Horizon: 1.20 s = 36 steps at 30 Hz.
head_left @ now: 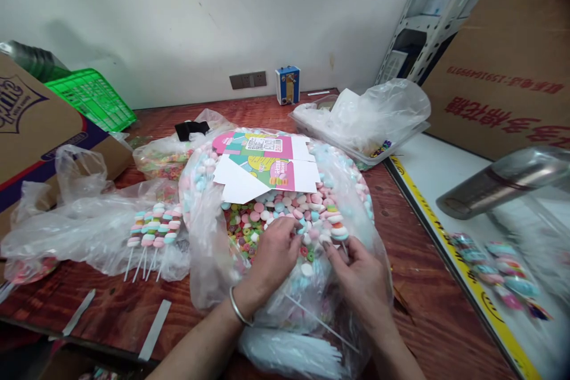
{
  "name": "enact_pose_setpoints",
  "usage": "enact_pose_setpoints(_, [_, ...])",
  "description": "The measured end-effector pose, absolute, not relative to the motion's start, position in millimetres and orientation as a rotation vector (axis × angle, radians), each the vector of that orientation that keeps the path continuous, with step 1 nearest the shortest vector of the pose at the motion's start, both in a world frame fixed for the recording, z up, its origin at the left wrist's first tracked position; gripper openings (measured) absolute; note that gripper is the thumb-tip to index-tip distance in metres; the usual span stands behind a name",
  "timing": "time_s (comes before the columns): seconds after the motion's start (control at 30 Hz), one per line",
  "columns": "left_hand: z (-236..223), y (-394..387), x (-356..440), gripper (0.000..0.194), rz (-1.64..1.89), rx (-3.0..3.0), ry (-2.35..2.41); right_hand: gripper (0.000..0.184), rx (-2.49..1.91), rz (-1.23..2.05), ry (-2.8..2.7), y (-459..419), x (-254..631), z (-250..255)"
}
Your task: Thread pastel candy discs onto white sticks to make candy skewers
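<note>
My right hand [358, 267] pinches the stick of a candy skewer [337, 224], which stands upright with marshmallows and coloured gummy rings threaded on it. My left hand [276, 249], wearing a bangle [238, 307], has its fingers curled together over loose marshmallows [303, 211]; whatever is between the fingertips is hidden. Beneath both hands lies a big clear plastic bag [207, 273] of pastel marshmallows, with gummy rings [238, 222] heaped at its left. A printed card [267, 166] rests on the marshmallows. One white stick [318, 322] lies across the bag's front, above a bundle of white sticks [289, 355].
Several finished skewers [155, 225] lie on plastic at left. A cardboard box [27, 124] and green basket [91, 98] stand behind them. At the back right is a plastic tub [365, 124]. A steel flask [503, 181] and wrapped skewers [494, 267] are at right.
</note>
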<state>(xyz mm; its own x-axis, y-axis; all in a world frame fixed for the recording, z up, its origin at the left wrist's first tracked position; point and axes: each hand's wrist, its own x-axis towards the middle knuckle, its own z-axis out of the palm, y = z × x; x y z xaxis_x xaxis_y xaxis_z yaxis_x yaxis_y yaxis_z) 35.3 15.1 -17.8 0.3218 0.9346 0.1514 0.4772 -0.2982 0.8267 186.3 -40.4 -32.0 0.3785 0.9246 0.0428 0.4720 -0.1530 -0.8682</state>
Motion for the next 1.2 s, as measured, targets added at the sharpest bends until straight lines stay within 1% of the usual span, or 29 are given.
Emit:
enact_pose_setpoints(0.03, [-14.3, 15.1, 34.4, 0.011, 0.870, 1.678, 1.186, 0.041, -1.656, 0.771, -1.131, -43.0, 183.8, -28.7])
enact_pose_setpoints(0.1, [-7.4, 14.3, 33.2, 0.019, 0.849, 1.269, 1.045, 0.045, -1.413, 0.965, -0.927, -47.0, 177.7, -21.2])
enact_pose_setpoints(0.17, [-2.0, 12.3, 32.8, 0.030, 0.832, 1.039, 0.932, 0.045, -1.303, 1.042, -0.818, -48.8, 171.8, -15.2])
enact_pose_setpoints(0.27, [2.5, 8.0, 32.6, 0.038, 0.855, 0.937, 0.874, 0.043, -1.292, 1.037, -0.819, -48.7, 166.6, -11.8])
enact_pose_setpoints(0.43, [5.9, 0.2, 30.1, 0.038, 0.833, 0.977, 0.825, 0.040, -1.309, 0.997, -0.924, -46.3, 166.2, -15.2])
enact_pose_setpoints(0.57, [3.8, -2.0, 28.9, 0.041, 0.831, 0.979, 0.802, 0.038, -1.353, 0.928, -1.052, -44.2, 166.8, -16.2])
enact_pose_setpoints(0.7, [-5.7, 3.4, 27.6, 0.036, 0.953, 0.945, 0.866, 0.035, -1.457, 0.836, -1.241, -51.3, 168.4, -16.0])
enact_pose_setpoints(0.83, [-12.7, 12.1, 21.6, 0.039, 1.072, 0.884, 0.965, 0.031, -1.615, 0.460, -1.517, -72.9, 173.0, -18.6])
enact_pose_setpoints(0.93, [-12.5, 16.3, 17.0, 0.037, 1.171, 0.861, 0.998, 0.025, -1.630, 0.311, -1.744, -87.8, 176.1, -21.9])
enact_pose_setpoints(1.03, [-9.7, 17.0, 15.2, 0.039, 1.208, 0.850, 1.016, 0.026, -1.634, 0.238, -1.872, -94.2, 175.9, -24.1])
enact_pose_setpoints(1.2, [-4.8, 14.6, 15.0, 0.040, 1.209, 0.871, 1.017, 0.028, -1.658, 0.220, -1.881, -94.1, 173.0, -23.4])
